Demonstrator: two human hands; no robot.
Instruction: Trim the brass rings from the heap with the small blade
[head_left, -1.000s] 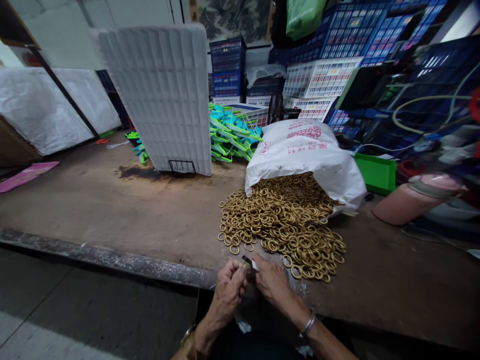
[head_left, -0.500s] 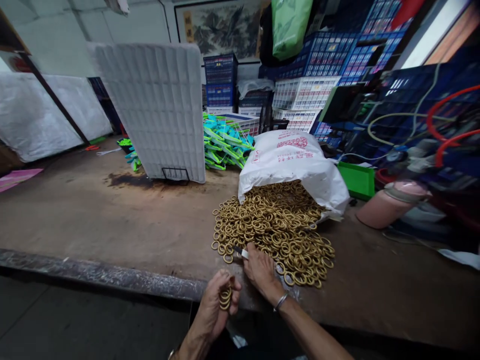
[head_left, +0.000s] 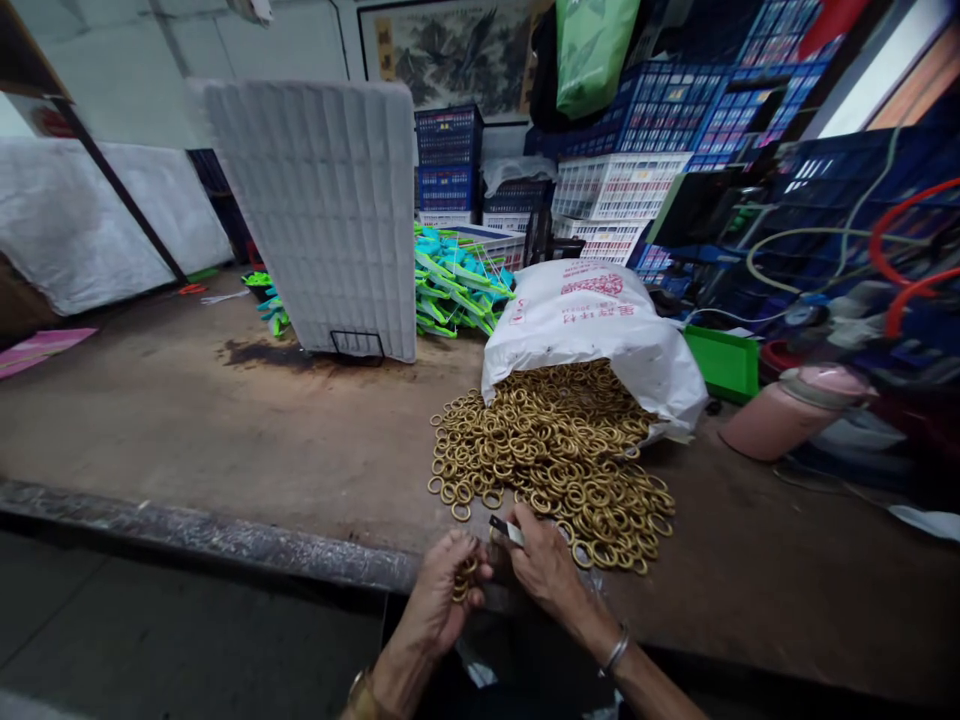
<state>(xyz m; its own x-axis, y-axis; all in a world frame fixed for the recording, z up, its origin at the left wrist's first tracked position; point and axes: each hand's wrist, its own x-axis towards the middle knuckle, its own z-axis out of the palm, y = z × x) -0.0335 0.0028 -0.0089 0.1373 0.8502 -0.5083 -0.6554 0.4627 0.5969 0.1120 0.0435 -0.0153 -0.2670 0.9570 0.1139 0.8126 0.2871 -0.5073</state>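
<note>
Gold-coloured rings [head_left: 463, 582] are gathered in my left hand [head_left: 437, 590], its fingers curled round them at the table's front edge. Close to its right, my right hand [head_left: 547, 565] pinches a small flat tool [head_left: 507, 530] with a dark end and a pale body; its exact kind is unclear. The tool points left, towards my left fingers. Just beyond both hands spreads a heap of the same rings [head_left: 540, 450]. It spills from the mouth of a white woven sack [head_left: 592, 310] with red print, lying on its side.
The brown table [head_left: 187, 430] carries a tall white ribbed panel [head_left: 322, 210] on a black wire stand. Behind it lie green and turquoise plastic pieces [head_left: 457, 285]. A pink bottle [head_left: 787, 410] and a green tray [head_left: 724, 360] stand right of the sack; stacked crates [head_left: 622, 185] rise behind.
My right hand has drawn back from the heap's edge, bringing the tool nearer my left hand. My left fingers have closed further over the rings. The view has shifted slightly.
</note>
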